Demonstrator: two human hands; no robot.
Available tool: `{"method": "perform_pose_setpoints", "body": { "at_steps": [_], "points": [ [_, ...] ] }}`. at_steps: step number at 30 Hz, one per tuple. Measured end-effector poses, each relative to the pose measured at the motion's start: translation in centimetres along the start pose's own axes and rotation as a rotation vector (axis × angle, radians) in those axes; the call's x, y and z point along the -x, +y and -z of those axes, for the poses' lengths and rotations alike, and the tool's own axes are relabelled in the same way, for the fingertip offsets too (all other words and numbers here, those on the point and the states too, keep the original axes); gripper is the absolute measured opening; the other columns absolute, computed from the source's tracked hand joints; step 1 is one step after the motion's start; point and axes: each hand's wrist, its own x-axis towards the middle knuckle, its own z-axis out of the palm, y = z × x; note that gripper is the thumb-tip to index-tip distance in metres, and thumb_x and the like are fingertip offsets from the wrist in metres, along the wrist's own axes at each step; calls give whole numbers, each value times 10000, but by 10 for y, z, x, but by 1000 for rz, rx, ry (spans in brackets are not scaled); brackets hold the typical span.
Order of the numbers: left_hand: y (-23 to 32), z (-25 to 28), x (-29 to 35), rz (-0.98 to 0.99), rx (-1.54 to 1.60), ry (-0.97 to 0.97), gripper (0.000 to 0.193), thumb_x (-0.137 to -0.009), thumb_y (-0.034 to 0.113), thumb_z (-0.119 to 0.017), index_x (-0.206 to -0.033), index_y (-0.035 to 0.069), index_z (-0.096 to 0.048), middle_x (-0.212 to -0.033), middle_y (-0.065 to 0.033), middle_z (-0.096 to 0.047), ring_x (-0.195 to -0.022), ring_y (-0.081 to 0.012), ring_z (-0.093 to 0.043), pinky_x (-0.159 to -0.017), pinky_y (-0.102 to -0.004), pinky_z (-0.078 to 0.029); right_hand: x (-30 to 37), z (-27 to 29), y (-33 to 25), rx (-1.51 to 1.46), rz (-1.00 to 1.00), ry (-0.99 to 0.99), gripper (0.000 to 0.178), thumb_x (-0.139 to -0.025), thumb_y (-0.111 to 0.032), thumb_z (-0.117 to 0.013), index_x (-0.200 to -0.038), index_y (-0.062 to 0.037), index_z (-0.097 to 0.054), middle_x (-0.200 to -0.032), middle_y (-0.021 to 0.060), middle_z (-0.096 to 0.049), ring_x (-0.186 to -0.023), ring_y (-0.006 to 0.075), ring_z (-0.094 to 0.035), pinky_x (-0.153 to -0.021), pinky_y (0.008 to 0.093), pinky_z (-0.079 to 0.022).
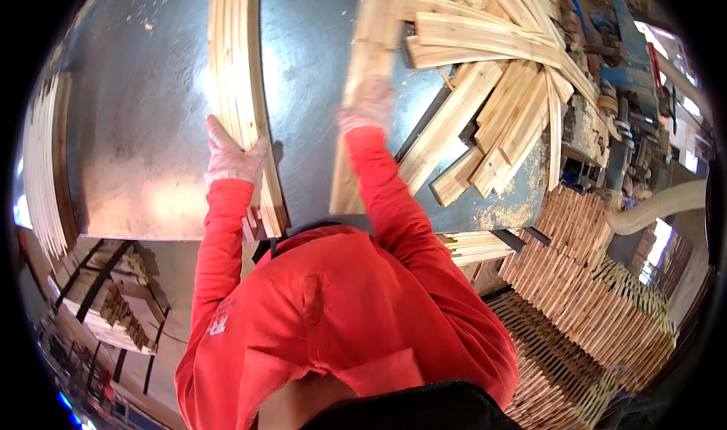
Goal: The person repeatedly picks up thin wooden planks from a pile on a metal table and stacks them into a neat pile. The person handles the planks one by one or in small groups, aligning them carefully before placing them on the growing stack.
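Thin pale gloves cover both hands. My left hand (233, 151) grips a bundle of narrow wooden boards (236, 59) set on edge side by side, its thumb along the left face and its fingers over the near part. To the right, my right hand (367, 110) holds a single flat wooden board (374, 32) about its middle; hand and board are smeared by motion. This board lies apart from the bundle, with bare metal tabletop (303, 89) between them. Whether it touches the table I cannot tell.
Loose boards (462, 115) lie in a jumbled pile on the table's right side, among sawdust. Boards on edge (45, 157) line the far left. Machinery (628, 74) and a pale hose (659, 206) stand right, above large stacks of strips (583, 286). More wood (106, 309) sits lower left.
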Motion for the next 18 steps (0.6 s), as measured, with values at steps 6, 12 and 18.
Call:
{"method": "perform_pose_setpoints", "body": {
  "at_steps": [6,12,18],
  "points": [
    [7,-9,14,-119,-83,168,1106,-740,472,-737,-1517,39,-80,-1512,-276,-246,-1348,-430,-352,-1083,-443,-363,19,-93,-65,-724,457,-488,783,-859,-416,-642,-1456,-16,-330,-1414,256,-434,-1341,367,-398,-1148,376,-275],
    [14,-2,16,25,-362,187,1096,-719,391,-757,-1511,16,-100,-1518,-259,-261,-1391,-396,-301,-1120,-437,-316,-129,57,6,-765,-498,366,1222,-725,-535,-771,-1480,76,-31,-1504,304,-239,-1344,400,-384,-1090,432,-373],
    [-101,32,-6,-236,-365,314,1098,-664,336,-809,-1516,59,-173,-1506,-276,-262,-1354,-445,-342,-1095,-460,-362,-171,96,3,-1021,-740,266,1197,-631,-391,-890,-1455,59,-148,-1419,300,-388,-1241,379,-509,-1036,403,-429]
  ]
}}
